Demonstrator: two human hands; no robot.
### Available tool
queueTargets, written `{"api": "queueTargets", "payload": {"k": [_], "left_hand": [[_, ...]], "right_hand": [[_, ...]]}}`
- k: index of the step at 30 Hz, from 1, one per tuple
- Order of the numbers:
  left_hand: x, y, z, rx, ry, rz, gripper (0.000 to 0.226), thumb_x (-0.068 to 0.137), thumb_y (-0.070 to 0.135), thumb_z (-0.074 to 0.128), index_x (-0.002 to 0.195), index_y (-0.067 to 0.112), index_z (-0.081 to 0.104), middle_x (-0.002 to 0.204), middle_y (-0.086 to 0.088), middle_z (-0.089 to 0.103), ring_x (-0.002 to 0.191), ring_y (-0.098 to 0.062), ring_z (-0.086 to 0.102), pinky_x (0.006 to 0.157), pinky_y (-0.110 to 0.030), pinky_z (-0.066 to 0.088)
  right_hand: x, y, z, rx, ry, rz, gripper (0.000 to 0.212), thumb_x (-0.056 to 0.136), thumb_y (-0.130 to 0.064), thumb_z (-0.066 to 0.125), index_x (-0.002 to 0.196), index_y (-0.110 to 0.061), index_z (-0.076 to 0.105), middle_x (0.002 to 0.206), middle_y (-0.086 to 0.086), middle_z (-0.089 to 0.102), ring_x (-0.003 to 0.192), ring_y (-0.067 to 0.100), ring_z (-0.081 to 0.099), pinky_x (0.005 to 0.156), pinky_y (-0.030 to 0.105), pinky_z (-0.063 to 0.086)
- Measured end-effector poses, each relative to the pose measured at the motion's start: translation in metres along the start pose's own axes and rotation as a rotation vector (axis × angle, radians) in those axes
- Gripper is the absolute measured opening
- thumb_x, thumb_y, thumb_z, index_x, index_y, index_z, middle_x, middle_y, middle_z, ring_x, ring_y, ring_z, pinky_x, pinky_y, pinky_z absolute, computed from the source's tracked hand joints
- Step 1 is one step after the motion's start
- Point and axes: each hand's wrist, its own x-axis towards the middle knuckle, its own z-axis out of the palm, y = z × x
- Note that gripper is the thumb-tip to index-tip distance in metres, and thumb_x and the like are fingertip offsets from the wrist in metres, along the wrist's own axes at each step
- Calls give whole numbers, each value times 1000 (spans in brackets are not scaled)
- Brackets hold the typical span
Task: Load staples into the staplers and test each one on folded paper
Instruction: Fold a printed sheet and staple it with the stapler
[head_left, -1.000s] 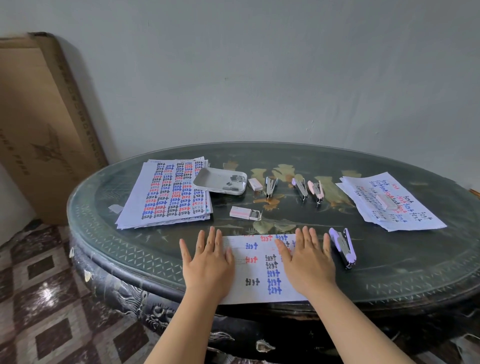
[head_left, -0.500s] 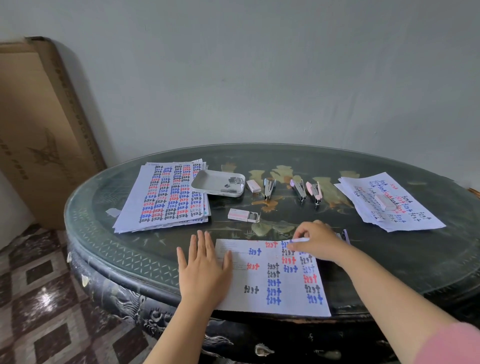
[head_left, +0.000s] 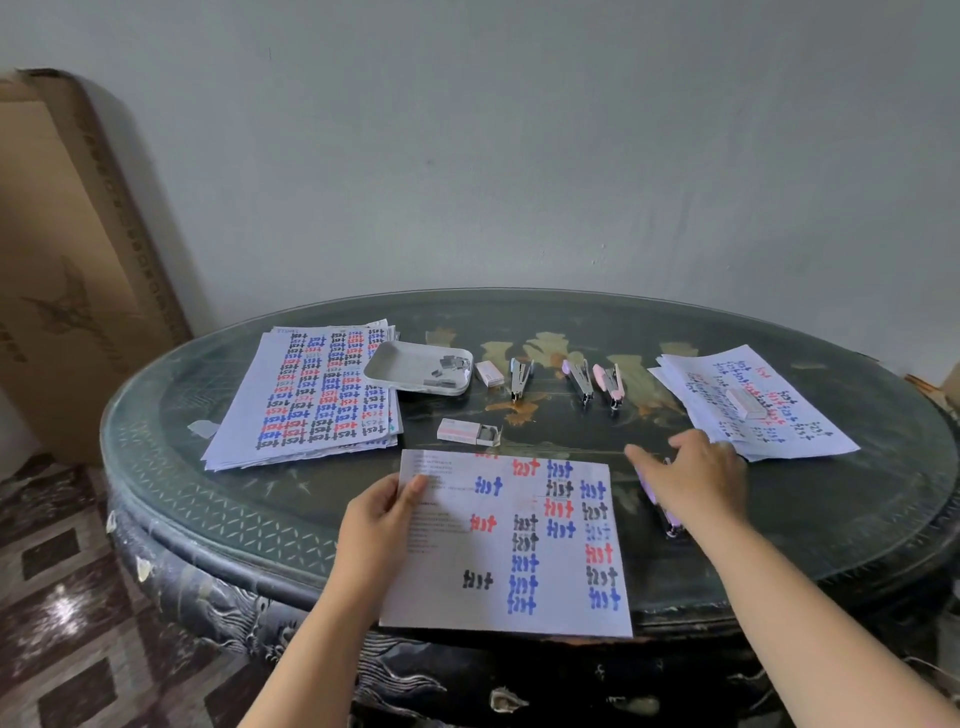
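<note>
My left hand (head_left: 376, 519) pinched the left edge of the folded paper (head_left: 519, 551), thumb on top and fingers tucked beneath, and the sheet lay at the near rim of the table (head_left: 779, 519). My right hand (head_left: 696, 480) hovered over the purple stapler (head_left: 671, 521) with loose, spread fingers and gripped nothing; I could not tell whether the fingertips touched it. As I judged it, the pick-up mattered most. I should close round the stapler's body from above, then bring its mouth onto a corner where the layers doubled, while my left hand held the sheet flat so the fold did not slip. The stapler lay just right of the paper, lilac plastic over metal, mostly hidden under my palm. The paper was white, marked with columns of "test" in blue, red and black, with faint print down its left side. A row of three more staplers (head_left: 581, 379) lay farther back.
</note>
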Motion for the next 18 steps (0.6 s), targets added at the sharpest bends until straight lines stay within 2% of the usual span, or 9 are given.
{"api": "queueTargets", "payload": {"k": [1,3,7,11,14,18], "left_hand": [[0,-2,1,-28,-8,-10,40,92,35,59,62,12,44,50,0,44,47,-16,40,40,-22,31],[-3,-1,3,-96,-23,-33,37,92,33,59,61,14,51,50,2,48,49,-17,45,44,-25,35],[-8,3,5,-153,-55,-54,33,91,33,60,68,9,60,55,-3,52,53,-20,48,51,-31,39],[-12,4,4,-169,-71,-73,34,91,33,61,66,10,63,56,-4,54,52,-18,48,51,-30,40],[-16,5,7,-168,-87,-50,36,90,35,61,69,6,60,61,-8,52,56,-20,46,55,-34,38],[-21,8,14,-140,-109,2,37,91,33,60,57,20,60,53,2,52,48,-14,47,47,-25,38]], "right_hand": [[0,5,4,-126,-49,33,71,80,-68,53,120,-9,54,119,18,55,114,32,50,91,39,45],[-3,10,12,-215,-136,36,75,84,-68,47,125,-5,51,126,19,48,119,33,44,91,39,44],[-3,13,17,-64,-174,-31,60,91,-55,49,126,-6,55,120,16,49,111,30,52,85,39,49],[7,6,-9,125,-256,-119,40,95,-46,48,126,-21,52,118,11,48,91,25,59,79,40,53],[11,-24,-52,430,-590,-186,40,97,-43,48,137,-36,43,125,-6,51,94,17,61,70,33,56],[6,-73,-91,245,-837,-493,33,92,-42,56,124,-33,62,105,-4,64,87,14,53,67,28,39]]}}
